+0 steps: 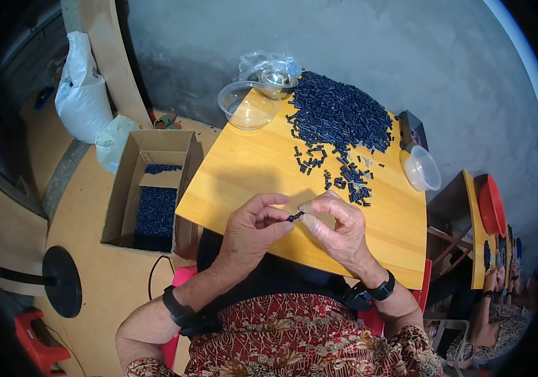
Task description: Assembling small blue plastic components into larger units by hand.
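Above the near edge of the yellow wooden table (234, 166), my two hands meet over a small black part (294, 217) with a knobbed end. My left hand (248, 231) pinches it between thumb and fingers. From the other side, my right hand (344, 231) grips it with thumb and index finger, whose tips wear beige coverings. The fingers hide much of the part, so its exact kind is unclear. Farther back lies a large heap of small black parts (338, 113). Some loose black parts (352, 179) are scattered between the heap and my hands.
Clear plastic bowls (248, 119) (422, 168) stand at the table's far left and right edges, with a metal bowl (278, 79) behind. A dark tray (413, 130) sits at the right. On the floor, a cardboard box (121, 210) holds black parts. Another person's arm (486, 323) shows at far right.
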Available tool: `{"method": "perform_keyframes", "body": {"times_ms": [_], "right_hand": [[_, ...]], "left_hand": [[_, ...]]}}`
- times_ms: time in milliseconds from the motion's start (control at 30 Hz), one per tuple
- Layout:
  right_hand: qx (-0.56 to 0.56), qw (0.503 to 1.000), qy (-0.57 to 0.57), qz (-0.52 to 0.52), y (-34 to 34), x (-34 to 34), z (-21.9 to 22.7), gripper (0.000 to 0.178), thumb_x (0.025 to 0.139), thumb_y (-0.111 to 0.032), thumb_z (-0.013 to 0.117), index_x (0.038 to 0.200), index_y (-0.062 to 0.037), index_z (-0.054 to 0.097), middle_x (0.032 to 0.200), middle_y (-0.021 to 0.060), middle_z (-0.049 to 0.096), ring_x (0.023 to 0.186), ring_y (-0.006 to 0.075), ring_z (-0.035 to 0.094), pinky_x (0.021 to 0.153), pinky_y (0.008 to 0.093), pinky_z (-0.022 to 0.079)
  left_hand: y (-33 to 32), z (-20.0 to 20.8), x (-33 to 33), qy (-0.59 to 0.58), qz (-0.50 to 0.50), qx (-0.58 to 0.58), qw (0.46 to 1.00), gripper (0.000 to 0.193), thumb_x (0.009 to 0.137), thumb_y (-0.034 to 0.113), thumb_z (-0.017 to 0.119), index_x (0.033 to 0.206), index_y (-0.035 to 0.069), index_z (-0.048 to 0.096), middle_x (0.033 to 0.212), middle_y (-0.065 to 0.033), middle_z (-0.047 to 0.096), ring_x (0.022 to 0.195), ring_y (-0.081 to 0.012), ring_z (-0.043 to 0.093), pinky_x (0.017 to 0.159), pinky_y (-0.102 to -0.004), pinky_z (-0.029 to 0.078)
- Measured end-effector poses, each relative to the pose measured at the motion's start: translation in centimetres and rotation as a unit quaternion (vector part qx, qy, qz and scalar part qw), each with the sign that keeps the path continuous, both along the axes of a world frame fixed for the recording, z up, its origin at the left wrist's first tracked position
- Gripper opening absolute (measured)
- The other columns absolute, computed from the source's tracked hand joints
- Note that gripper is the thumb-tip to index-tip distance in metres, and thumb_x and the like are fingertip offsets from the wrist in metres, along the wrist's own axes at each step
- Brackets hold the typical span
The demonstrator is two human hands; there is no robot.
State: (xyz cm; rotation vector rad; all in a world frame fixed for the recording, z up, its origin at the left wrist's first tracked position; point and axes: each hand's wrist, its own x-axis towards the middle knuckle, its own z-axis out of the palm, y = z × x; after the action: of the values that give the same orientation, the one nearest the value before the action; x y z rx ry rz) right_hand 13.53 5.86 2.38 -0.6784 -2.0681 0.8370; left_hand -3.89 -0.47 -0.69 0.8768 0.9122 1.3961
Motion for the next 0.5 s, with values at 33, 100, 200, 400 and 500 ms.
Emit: {"method": "perform_keyframes", "body": {"times_ms": [33,100,200,400,500], "right_hand": [[0.000,1.000,0.000,0.000,0.04,0.00,-0.02,0.010,0.079,-0.002,0.067,0.088,0.0011,0.064,0.082,0.0113,0.064,0.077,0.0228,0.059,0.070,0.0325,0.046],[0.007,1.000,-0.009,0.003,0.06,0.05,0.00,0.011,0.079,-0.001,0.068,0.089,0.0012,0.064,0.082,0.0116,0.064,0.076,0.0229,0.059,0.070,0.0325,0.046],[0.012,1.000,-0.018,0.007,0.09,0.06,0.10,0.011,0.078,-0.001,0.068,0.089,0.0015,0.064,0.082,0.0118,0.064,0.075,0.0235,0.058,0.069,0.0327,0.046],[0.007,1.000,-0.024,0.006,-0.27,-0.06,-0.28,0.010,0.078,-0.001,0.068,0.088,0.0015,0.064,0.082,0.0117,0.064,0.076,0.0251,0.058,0.070,0.0334,0.046],[0.019,1.000,-0.007,0.013,-0.62,-0.20,-0.88,0.008,0.079,-0.001,0.066,0.086,0.0015,0.064,0.084,0.0116,0.064,0.080,0.0228,0.059,0.072,0.0326,0.045]], "left_hand": [[0.02,0.01,-0.01,0.000,0.000,0.000,1.000,0.037,0.083,-0.001,0.067,0.117,0.002,0.055,0.092,-0.0032,0.065,0.086,-0.0071,0.059,0.081,-0.0199,0.046],[0.02,0.09,-0.03,0.012,-0.010,0.001,1.000,0.037,0.083,-0.001,0.067,0.117,0.002,0.055,0.092,-0.0029,0.065,0.086,-0.0067,0.059,0.081,-0.0199,0.046],[0.03,0.01,-0.01,0.022,-0.012,0.001,1.000,0.036,0.083,-0.001,0.067,0.117,0.002,0.055,0.091,-0.0025,0.065,0.085,-0.0064,0.059,0.081,-0.0198,0.046],[-0.03,-0.07,-0.18,0.043,-0.019,-0.004,0.999,0.034,0.082,-0.001,0.067,0.114,0.002,0.056,0.090,-0.0019,0.065,0.085,-0.0064,0.059,0.080,-0.0197,0.046],[-0.06,-0.26,-0.18,0.031,-0.030,-0.006,0.999,0.034,0.081,-0.002,0.068,0.113,0.003,0.057,0.089,-0.0013,0.065,0.084,-0.0064,0.059,0.079,-0.0197,0.046]]}}
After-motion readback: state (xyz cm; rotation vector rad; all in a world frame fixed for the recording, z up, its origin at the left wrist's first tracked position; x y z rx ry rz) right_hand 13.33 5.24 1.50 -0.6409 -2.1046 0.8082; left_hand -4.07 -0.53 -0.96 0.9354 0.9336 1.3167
